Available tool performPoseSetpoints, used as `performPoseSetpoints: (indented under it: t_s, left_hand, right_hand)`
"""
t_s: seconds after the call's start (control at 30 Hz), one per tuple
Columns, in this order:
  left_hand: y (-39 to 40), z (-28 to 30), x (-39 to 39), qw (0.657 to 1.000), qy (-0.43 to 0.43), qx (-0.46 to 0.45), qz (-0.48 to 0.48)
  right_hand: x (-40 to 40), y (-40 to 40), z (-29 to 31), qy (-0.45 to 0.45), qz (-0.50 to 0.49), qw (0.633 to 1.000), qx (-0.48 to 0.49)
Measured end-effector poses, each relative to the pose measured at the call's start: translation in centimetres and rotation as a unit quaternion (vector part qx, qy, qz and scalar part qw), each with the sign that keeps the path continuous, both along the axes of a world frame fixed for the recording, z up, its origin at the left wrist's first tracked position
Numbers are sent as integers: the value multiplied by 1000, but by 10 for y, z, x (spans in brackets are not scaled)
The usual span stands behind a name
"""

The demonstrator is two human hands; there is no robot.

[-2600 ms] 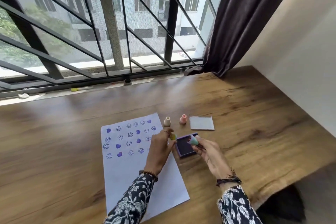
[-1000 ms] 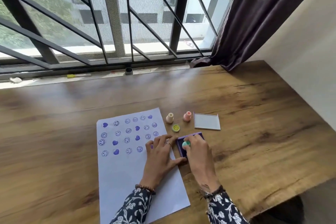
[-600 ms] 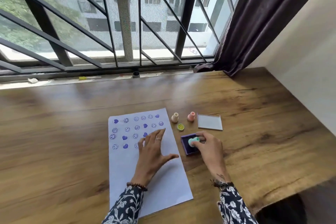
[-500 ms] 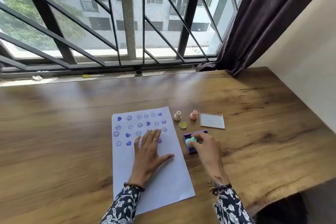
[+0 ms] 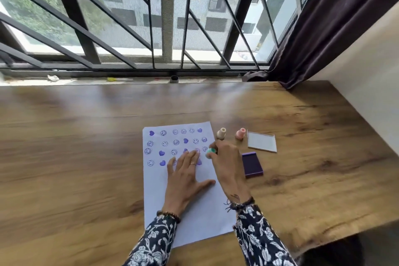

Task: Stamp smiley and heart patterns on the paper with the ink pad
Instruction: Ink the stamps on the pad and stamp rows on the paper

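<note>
Right hand (image 5: 224, 164) pinches the light green stamp (image 5: 210, 151) by its knob over the paper (image 5: 194, 218). Left hand (image 5: 185, 177), flat and open, pins that flimsy sheet.

We see the ink pad (image 5: 252, 164) right of the paper (image 5: 194, 201), its lid (image 5: 262, 141) behind it, two stamps (image 5: 221, 133) (image 5: 240, 133) left of the lid.

No words, numbers or brand names can be read anywhere. The only marks are purple stamped smiley faces and hearts, set in rows across the top part of the paper (image 5: 190, 201).
</note>
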State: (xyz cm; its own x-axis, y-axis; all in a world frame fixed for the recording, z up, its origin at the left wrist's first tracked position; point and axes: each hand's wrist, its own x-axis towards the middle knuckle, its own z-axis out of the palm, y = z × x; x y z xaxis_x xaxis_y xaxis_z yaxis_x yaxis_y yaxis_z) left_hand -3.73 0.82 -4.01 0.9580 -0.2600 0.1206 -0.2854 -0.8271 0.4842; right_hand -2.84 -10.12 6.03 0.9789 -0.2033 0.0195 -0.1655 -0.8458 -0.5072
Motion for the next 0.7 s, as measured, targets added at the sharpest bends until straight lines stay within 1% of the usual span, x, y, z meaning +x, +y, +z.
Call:
performPoseSetpoints:
  t_s: [0.07, 0.17, 0.23, 0.37, 0.53, 0.63, 0.7]
  left_hand:
    - [0, 0, 0, 1000, 2, 0, -2]
    - [0, 0, 0, 1000, -3, -18, -1]
    - [0, -1, 0, 999, -9, -34, 3]
    - [-1, -2, 0, 999, -30, -41, 1]
    - [-2, 1, -1, 998, -39, -39, 15]
    - [-1, -3, 0, 999, -27, -44, 13]
    - [0, -3, -1, 999, -14, -39, 10]
  right_hand:
    - [2, 1, -6, -12, 0, 1000, -11]
    - [0, 3, -21, 33, 16, 999, -34]
    - [-3, 2, -30, 50, 21, 998, -31]
    - [-1, -2, -38, 31, 22, 999, -21]
    - [-1, 0, -41, 27, 52, 997, -56]
    - [-2, -3, -40, 24, 55, 997, -44]
    - [-1, -6, -38, 32, 51, 998, -16]
